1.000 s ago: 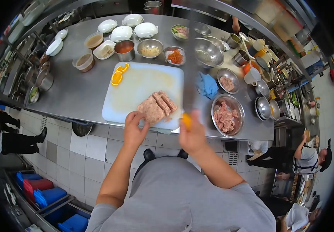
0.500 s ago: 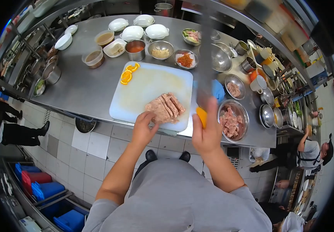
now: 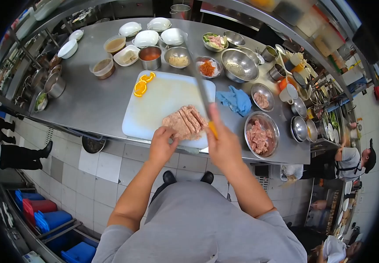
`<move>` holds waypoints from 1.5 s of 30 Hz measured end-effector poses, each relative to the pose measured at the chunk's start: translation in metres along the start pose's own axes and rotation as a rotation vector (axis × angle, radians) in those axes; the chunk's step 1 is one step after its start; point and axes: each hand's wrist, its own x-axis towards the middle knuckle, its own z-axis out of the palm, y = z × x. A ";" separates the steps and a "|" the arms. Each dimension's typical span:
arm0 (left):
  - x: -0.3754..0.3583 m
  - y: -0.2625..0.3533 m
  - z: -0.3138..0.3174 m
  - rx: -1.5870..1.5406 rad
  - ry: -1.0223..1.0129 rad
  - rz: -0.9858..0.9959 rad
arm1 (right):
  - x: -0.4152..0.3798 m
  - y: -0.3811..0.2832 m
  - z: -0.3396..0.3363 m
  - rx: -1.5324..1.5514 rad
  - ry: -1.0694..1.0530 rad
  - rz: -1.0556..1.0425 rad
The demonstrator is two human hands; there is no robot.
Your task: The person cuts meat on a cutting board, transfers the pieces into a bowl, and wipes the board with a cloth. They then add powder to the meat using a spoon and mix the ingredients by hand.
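Note:
On the white cutting board [image 3: 167, 90] lies a slab of raw minced meat [image 3: 178, 123], cut into several strips on its right side. My left hand [image 3: 162, 142] rests at the meat's lower left edge, fingers curled against it. In my right hand [image 3: 223, 142] is a knife [image 3: 201, 85] with a yellow handle, gripped with fingers wrapped round. Its blade is raised above the board's right side, pointing away from me and blurred by motion. Orange slices [image 3: 142, 84] sit at the board's upper left corner.
Right of the board are a blue cloth [image 3: 235, 101], a bowl of raw meat pieces [image 3: 259, 136] and a smaller meat bowl [image 3: 262, 97]. Behind stand a bowl of orange shreds [image 3: 208, 68], a pot of red sauce [image 3: 150, 57] and white dishes [image 3: 147, 38]. A co-worker [image 3: 351, 162] stands at right.
My right hand has swung the knife left and down, from beside the board to over its right edge. My left hand stays at the meat. The blue cloth is now uncovered.

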 end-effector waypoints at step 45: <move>0.083 0.065 0.007 0.380 -0.482 -0.275 | -0.060 0.100 0.037 0.134 -0.089 0.349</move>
